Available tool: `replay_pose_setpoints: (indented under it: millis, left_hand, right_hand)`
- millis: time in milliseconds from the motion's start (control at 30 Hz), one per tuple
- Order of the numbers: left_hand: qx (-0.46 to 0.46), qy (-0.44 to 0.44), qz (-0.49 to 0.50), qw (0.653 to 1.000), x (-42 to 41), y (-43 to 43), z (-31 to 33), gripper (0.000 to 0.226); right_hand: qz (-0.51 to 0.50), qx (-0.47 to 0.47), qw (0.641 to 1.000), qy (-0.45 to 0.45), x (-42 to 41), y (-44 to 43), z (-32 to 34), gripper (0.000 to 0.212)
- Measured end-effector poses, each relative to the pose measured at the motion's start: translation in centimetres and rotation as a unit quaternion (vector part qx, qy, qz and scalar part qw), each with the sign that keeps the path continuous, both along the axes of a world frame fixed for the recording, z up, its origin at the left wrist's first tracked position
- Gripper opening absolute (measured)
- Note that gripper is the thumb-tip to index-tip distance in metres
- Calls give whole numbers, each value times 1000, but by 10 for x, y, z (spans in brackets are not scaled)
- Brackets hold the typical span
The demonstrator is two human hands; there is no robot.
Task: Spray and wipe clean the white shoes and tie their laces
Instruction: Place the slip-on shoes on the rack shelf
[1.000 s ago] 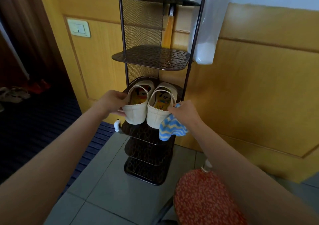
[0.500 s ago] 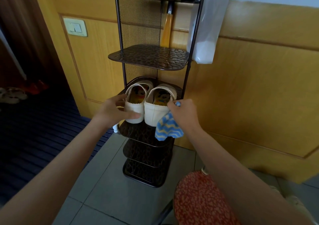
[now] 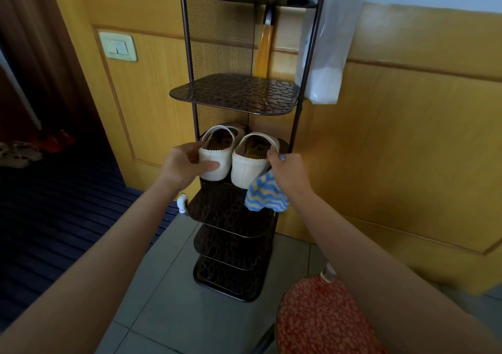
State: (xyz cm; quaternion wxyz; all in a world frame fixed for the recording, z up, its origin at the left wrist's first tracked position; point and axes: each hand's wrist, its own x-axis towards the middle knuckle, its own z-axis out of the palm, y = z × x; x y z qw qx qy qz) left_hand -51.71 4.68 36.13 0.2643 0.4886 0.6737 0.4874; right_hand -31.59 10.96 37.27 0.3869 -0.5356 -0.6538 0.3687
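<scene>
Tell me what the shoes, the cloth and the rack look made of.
Shoes: likely smooth leather or an imitation, off-white with a slight sheen and a scalloped heel edge.
Cloth: soft woven or knitted fabric; it hangs limp in folds.
Rack: metal, dark brown and glossy, with thin rods, embossed shelves and a mesh back.

Single head-worn wide-angle view. Looks forward and down along both forearms, facing a shoe rack against a wood-panelled wall. Centres on the white shoes, near, with left hand and right hand mid-frame. Catches tiled floor and red stool at bottom edge.
</scene>
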Motion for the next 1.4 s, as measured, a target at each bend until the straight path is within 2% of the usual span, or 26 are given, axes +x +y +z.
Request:
replay_pose_setpoints:
  millis: [67, 100, 200, 233, 300, 433, 567, 933, 1100, 1200, 1267, 1333, 1400]
  left_hand:
    - [16, 6, 15, 1000, 0, 2, -6, 64]
    - [24, 17, 20, 999, 2, 1, -8, 63]
    - [56, 63, 17, 996, 10, -7, -12, 61]
    - [68, 79, 19, 994, 14, -11, -14, 64]
    - [93, 96, 38, 990, 19, -14, -19, 70]
    - [113, 77, 61, 989, 21, -5, -21, 68]
    - [101, 77, 60, 990, 22, 15, -21, 68]
    - [83, 137, 85, 983, 21, 17, -25, 77]
    - [159, 159, 105, 969, 57, -14, -11, 51]
    - [176, 117, 84, 974, 96, -34, 3, 36]
    - [165, 53, 45, 984, 125, -45, 10, 28]
    - [121, -52, -26, 991, 153, -51, 14, 24]
    - [56, -127, -107, 985, 181, -56, 15, 26]
  right_hand:
    - [37, 3, 999, -6, 2, -7, -8, 50]
    - [53, 21, 998, -40, 2, -11, -15, 53]
    - [44, 103, 978, -174, -3, -22, -33, 96]
    - [32, 117, 974, -189, -7, -22, -37, 99]
    - [15, 130, 976, -175, -13, -20, -41, 90]
    - [-7, 142, 976, -165, -17, -14, -37, 69]
    - [-14, 135, 972, -194, -17, 0, -31, 65]
    - [12, 88, 980, -176, -14, -7, -26, 69]
    - [44, 27, 991, -121, 16, -25, -10, 42]
    - [63, -3, 995, -77, 43, -38, 3, 32]
    - [53, -32, 997, -41, 67, -46, 13, 25]
    - [42, -66, 997, 9, 93, -53, 21, 37]
    - [60, -104, 990, 76, 120, -61, 26, 39]
